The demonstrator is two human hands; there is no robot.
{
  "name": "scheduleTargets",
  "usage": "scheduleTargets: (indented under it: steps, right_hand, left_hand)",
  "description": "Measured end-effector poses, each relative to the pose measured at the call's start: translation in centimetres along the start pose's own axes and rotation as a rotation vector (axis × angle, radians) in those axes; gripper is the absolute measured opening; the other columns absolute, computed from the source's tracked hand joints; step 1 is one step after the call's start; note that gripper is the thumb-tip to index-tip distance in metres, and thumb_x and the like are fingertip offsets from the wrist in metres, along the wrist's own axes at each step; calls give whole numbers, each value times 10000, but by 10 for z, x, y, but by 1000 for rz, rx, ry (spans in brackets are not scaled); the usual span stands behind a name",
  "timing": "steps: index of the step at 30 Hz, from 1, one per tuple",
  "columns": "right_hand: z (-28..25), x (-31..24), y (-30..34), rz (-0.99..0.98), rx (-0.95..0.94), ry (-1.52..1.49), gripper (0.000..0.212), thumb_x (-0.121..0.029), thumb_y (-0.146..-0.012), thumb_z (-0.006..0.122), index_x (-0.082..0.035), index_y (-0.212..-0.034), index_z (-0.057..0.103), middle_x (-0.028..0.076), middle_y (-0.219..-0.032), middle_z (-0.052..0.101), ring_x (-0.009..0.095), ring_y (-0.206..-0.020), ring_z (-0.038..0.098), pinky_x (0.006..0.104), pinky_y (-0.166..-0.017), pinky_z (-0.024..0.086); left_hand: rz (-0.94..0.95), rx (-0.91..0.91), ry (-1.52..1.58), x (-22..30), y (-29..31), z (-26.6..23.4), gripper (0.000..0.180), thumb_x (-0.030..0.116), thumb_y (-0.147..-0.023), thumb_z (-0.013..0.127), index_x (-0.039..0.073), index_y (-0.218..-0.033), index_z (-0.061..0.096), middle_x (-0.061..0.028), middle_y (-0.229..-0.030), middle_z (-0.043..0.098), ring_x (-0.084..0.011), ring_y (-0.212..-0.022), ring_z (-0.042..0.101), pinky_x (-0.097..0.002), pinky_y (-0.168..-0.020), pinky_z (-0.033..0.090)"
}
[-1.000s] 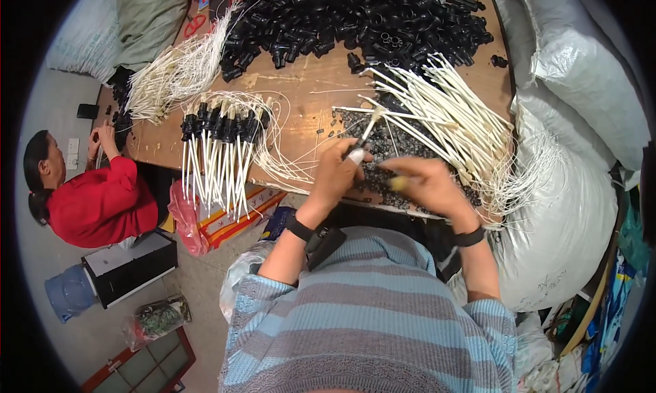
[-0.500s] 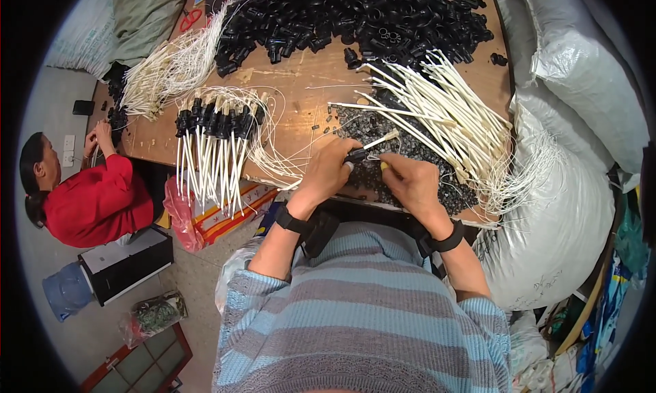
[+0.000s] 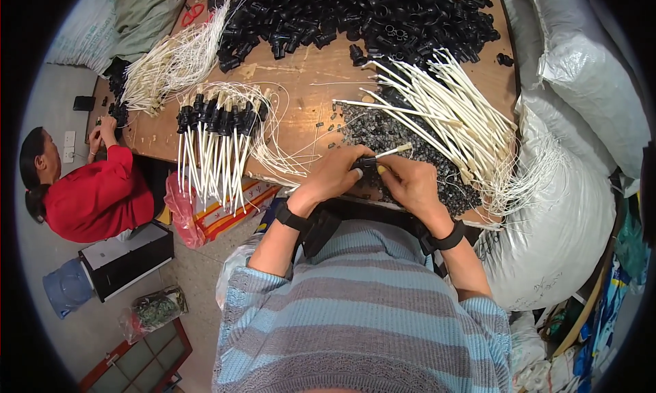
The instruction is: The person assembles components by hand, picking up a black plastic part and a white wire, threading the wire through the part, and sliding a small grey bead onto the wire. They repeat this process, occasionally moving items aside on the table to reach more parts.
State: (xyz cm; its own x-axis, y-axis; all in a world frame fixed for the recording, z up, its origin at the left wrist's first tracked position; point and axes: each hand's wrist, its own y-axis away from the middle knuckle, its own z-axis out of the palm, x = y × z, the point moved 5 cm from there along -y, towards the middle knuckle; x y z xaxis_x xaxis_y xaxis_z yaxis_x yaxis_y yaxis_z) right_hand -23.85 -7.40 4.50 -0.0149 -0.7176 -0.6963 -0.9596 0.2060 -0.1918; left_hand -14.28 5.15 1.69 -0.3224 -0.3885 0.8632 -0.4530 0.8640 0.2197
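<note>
Just above the table's near edge, my left hand (image 3: 336, 175) is closed around a small black plastic fitting (image 3: 367, 163). My right hand (image 3: 412, 183) meets it from the other side, with thumb and forefinger pinched at the fitting's right end. A white sleeved wire with a beige tip (image 3: 396, 150) sticks out above the right fingers; where its other end goes is hidden by my hands. Beneath and beyond lie many small dark plastic pieces (image 3: 410, 124). A bundle of white sleeved wires (image 3: 454, 116) rests on them to the right.
Black fittings are heaped (image 3: 355, 17) at the table's far side. Wires with black fittings (image 3: 222, 119) hang over the near edge at left, beyond them another white bundle (image 3: 171, 72). Big white sacks (image 3: 567, 201) crowd the right. A person in red (image 3: 99, 195) works at far left.
My right hand has moved left and closed up to the black fitting, so the two hands now almost touch. The thin white wire seen between them is now mostly hidden.
</note>
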Motion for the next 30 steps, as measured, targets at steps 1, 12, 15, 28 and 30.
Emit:
scheduleTargets:
  steps: [1, 12, 15, 28, 30]
  right_hand:
    - [-2, -3, 0, 20, 7, -38, 176, -91, -771, 649, -89, -940, 699, 118, -728, 655, 320, -611, 629, 392, -529, 489]
    - [5, -4, 0, -34, -85, -4, 174, -60, -812, 620, -51, -985, 633, 155, -739, 627, 367, -608, 594, 429, -515, 464]
    - [0, -9, -1, -25, 28, -127, 120, -70, -809, 632, -50, -926, 647, 161, -725, 628, 356, -595, 598, 415, -510, 469]
    - [16, 17, 5, 169, -84, -87, 130, -132, -849, 619, -58, -942, 672, 166, -646, 604, 314, -571, 615, 374, -536, 459]
    - [15, 17, 6, 170, -100, -96, 130, -131, -849, 619, -65, -945, 676, 169, -657, 609, 325, -590, 619, 382, -547, 466]
  left_hand:
    - [-1, -1, 1, 5, -1, -2, 431, -39, -761, 530, 15, -1188, 543, -140, -1006, 623, -237, -932, 600, -331, -831, 462]
    - [319, 332, 3, 19, 2, -14, 237, -38, -651, 655, 65, -861, 620, -65, -839, 607, -255, -823, 590, -342, -753, 449]
    - [427, 426, 39, 30, 8, -17, 173, -40, -634, 666, 76, -751, 613, -44, -801, 598, -253, -786, 577, -343, -716, 448]
    - [109, 628, -342, -43, -1, -69, 370, -35, -716, 647, 65, -1071, 658, -90, -893, 618, -217, -769, 577, -328, -699, 483]
    - [29, 648, -393, -38, 3, -69, 347, -17, -728, 647, 68, -1064, 657, -84, -914, 622, -214, -768, 573, -327, -701, 483]
